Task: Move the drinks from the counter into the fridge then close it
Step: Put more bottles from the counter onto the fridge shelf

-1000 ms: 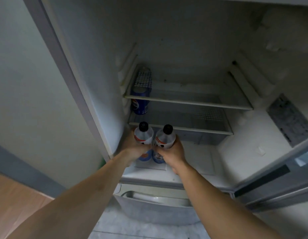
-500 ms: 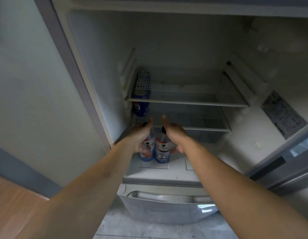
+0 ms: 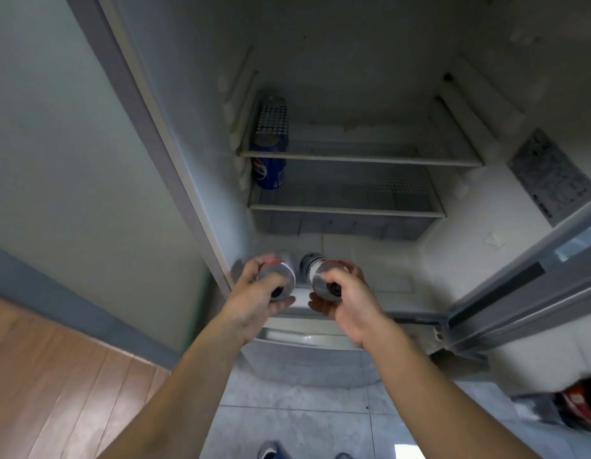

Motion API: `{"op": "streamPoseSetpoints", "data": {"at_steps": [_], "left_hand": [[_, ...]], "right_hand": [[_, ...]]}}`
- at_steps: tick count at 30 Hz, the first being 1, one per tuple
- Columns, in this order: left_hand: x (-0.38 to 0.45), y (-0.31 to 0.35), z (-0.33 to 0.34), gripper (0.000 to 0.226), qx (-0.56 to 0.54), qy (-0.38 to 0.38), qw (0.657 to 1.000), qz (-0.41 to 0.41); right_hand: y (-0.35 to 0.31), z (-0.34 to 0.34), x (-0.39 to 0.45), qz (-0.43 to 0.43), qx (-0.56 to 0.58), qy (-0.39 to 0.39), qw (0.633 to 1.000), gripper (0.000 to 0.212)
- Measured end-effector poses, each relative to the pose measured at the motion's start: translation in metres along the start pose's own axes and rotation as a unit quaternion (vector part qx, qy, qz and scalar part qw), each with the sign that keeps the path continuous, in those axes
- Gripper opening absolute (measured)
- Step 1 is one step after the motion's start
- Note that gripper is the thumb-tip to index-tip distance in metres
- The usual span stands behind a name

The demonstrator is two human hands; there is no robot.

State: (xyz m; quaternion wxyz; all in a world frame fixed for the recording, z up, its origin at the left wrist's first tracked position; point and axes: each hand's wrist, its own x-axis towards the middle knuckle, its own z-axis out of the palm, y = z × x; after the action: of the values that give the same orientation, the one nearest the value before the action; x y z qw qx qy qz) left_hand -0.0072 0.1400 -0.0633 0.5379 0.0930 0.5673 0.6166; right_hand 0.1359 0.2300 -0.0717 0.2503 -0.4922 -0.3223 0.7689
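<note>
At centre frame, the left hand [image 3: 254,301] and right hand [image 3: 345,301] each curl round a rigid, probably heavy and slippery drink bottle, left bottle [image 3: 276,276] and right bottle [image 3: 322,276], best gripped mid-body.

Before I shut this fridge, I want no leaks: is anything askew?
Yes. Both bottles, the left bottle and right bottle, lie tipped on their sides in the hands at the fridge floor's front, caps toward you. The blue can stands upright.
</note>
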Motion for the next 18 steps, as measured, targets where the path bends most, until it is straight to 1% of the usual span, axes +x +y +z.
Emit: {"op": "streamPoseSetpoints", "data": {"at_steps": [2,4,6,8,11,13,16,18], "left_hand": [[-0.010,-0.022,-0.005,0.051,-0.054,0.007,0.998,0.003],[-0.016,-0.040,-0.007,0.057,-0.103,0.034,0.994,-0.009],[-0.020,-0.056,-0.008,0.050,-0.154,0.047,0.986,-0.030],[-0.024,-0.069,-0.009,0.045,-0.176,0.049,0.981,-0.066],[-0.027,-0.082,-0.012,0.046,-0.157,0.055,0.979,-0.117],[-0.026,-0.089,-0.015,0.049,-0.148,0.071,0.976,-0.145],[-0.023,-0.094,-0.020,0.046,-0.139,0.112,0.973,-0.144],[-0.022,-0.092,-0.022,0.045,-0.131,0.114,0.976,-0.129]], "right_hand": [[0.024,-0.012,-0.009,0.029,0.033,0.017,0.999,0.046],[0.045,-0.021,-0.017,0.070,0.018,0.035,0.997,0.045],[0.062,-0.028,-0.020,0.115,0.010,0.044,0.992,0.041],[0.075,-0.034,-0.019,0.140,0.002,0.049,0.989,0.042],[0.087,-0.038,-0.016,0.133,-0.003,0.067,0.989,0.047],[0.091,-0.038,-0.016,0.117,0.004,0.090,0.989,0.047],[0.093,-0.036,-0.017,0.088,0.010,0.121,0.989,0.044],[0.089,-0.034,-0.017,0.077,0.013,0.127,0.989,0.042]]}}
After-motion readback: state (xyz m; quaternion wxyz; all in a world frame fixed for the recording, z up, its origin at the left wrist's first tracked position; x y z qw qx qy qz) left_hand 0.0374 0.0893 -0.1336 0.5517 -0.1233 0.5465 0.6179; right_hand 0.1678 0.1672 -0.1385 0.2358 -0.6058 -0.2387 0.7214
